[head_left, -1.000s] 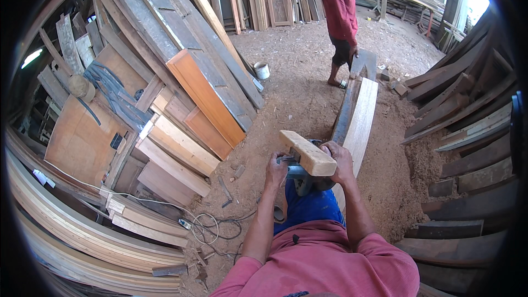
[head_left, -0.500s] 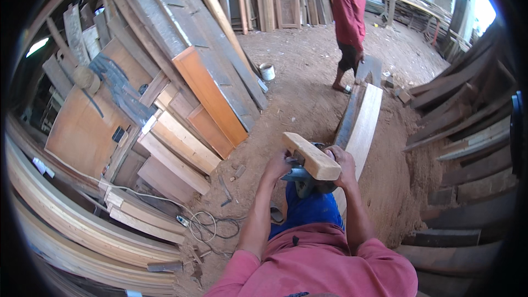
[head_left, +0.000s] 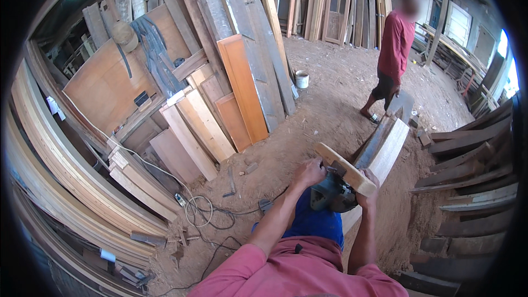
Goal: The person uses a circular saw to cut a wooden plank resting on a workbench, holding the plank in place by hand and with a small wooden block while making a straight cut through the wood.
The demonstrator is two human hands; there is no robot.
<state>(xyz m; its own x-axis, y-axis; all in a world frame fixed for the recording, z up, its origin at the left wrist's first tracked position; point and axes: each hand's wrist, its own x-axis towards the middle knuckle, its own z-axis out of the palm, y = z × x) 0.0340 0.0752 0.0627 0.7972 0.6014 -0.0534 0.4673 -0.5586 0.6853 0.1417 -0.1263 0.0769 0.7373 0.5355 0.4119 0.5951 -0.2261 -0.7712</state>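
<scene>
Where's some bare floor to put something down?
There's dusty floor between the white bucket and the other person. A sawdust strip runs between the pale beam and the right-hand timber pile. It's crowded on the left: leaning boards, stacked planks and tangled cords.

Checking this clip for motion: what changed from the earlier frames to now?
The view swung left, so the scene sits farther right in frame. Left hand and right hand appear to have shifted power tool and block rightward across the body. No visible grab or release. Unchanged: both hands at the tool, co-worker by the plank's far end.
</scene>
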